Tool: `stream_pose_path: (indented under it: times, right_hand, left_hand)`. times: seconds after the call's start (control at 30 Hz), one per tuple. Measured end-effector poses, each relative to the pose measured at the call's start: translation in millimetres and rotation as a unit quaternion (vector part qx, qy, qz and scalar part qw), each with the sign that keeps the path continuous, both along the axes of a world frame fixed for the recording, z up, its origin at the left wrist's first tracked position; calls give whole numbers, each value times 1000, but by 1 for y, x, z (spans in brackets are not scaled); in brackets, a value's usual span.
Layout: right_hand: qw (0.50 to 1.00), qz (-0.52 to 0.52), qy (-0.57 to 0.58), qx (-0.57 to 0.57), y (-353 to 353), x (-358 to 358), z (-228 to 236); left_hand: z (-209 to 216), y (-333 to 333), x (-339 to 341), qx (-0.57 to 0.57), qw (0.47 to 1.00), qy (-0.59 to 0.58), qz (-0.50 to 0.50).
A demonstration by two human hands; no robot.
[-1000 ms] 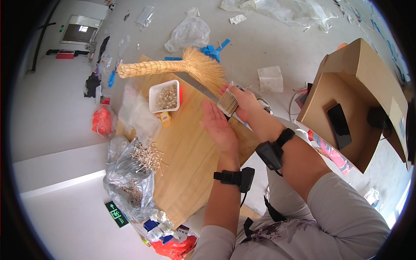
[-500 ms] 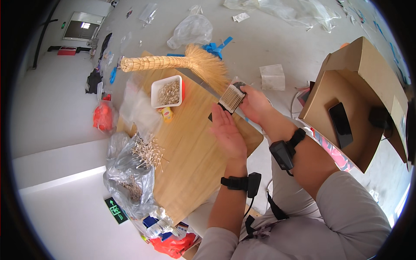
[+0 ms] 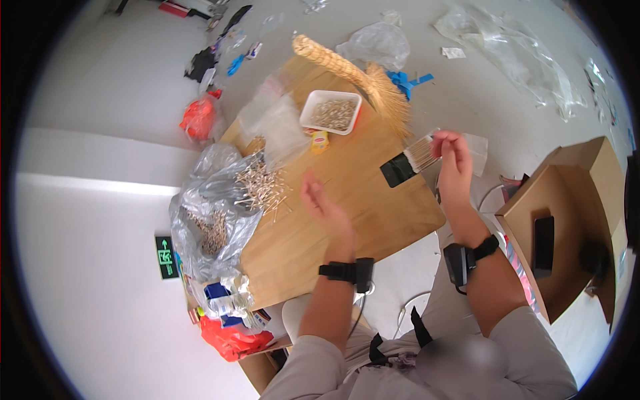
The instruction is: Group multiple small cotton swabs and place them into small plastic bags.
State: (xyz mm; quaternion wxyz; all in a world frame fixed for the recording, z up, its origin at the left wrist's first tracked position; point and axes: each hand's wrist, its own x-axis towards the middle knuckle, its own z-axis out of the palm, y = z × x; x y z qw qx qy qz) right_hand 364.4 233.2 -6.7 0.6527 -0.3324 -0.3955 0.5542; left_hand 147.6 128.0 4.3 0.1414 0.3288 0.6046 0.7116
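Over the right corner of the wooden table [image 3: 320,240], a flat pack of cotton swabs [image 3: 421,153] shows a row of pale sticks and a black end. My right hand [image 3: 455,157] is at its outer end, fingers curled against it; the grip is partly hidden. My left hand [image 3: 323,203], blurred, is apart from the pack with its fingers stretched out and nothing in them. Beyond that hand lies a loose pile of cotton swabs [image 3: 261,185]. A white tub [image 3: 307,119] holding many more swabs stands farther back, a small yellow packet [image 3: 320,141] before it.
A straw broom [image 3: 340,65] lies across the table's far edge. Clear plastic bags [image 3: 283,130] and a grey bag [image 3: 213,180] with swabs cover the left side. At right stands an open cardboard box [image 3: 580,200] with a black phone [image 3: 543,243] inside. Plastic scraps litter the floor.
My left hand has come away from the swab pack and moved left toward the loose pile. The right hand stays by the pack. The whole view has shifted and turned.
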Motion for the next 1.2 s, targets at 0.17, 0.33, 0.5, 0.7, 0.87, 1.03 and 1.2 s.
stream_pose_path:
  times: [0.17, 0.33, 0.5, 0.7, 0.87, 1.03, 1.2]
  right_hand:
    - [944, 259, -206, -10, -38, -38, 25]
    - [911, 311, -268, 32, -47, -69, 11]
    - [919, 278, -269, 80, -45, -87, 4]
    - [897, 357, -254, 56, -40, -102, 11]
    - [886, 382, -255, 68, -40, -106, 10]
    - [879, 392, -267, 57, -42, -109, 6]
    - [876, 402, -262, 45, -42, -112, 9]
  left_hand:
    - [6, -64, -130, -183, 960, 168, 133]
    - [25, -77, -217, -342, 749, 557, 110]
    - [32, -53, -246, -446, 578, 683, -26]
    - [27, -36, -270, -491, 598, 632, -53]
    - [34, -46, -279, -438, 672, 597, -21]
    - [47, -60, -278, -348, 746, 565, 42]
    - [54, -73, -298, -252, 933, 243, 76]
